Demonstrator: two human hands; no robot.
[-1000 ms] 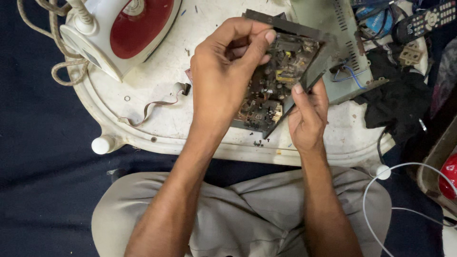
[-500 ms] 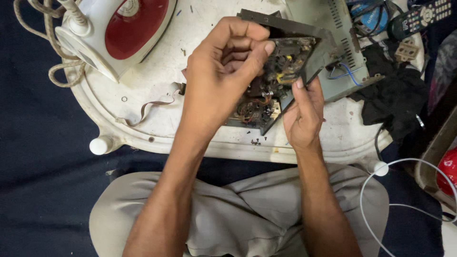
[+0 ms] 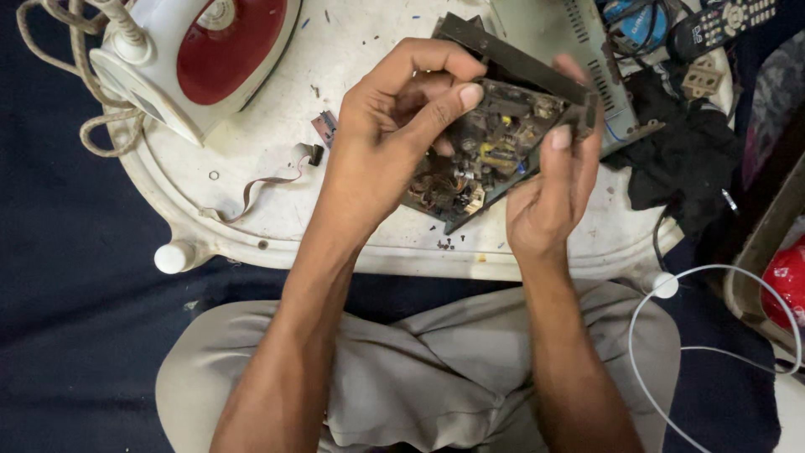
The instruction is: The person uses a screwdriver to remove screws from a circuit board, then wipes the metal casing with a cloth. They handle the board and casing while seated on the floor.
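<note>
We hold a circuit board [image 3: 490,159] tilted above the white worktop [image 3: 352,226]: our left hand [image 3: 386,143] pinches its upper edge, our right hand [image 3: 549,197] clamps its right edge. A steam iron [image 3: 197,59] sits upper left.

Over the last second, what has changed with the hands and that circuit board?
Little. The right hand shifted its grip: fingers that pinched the circuit board low on its edge now wrap higher around that edge. The left hand still grips the board from above. The iron and ribbon cable lie as before on the white tray.
</note>
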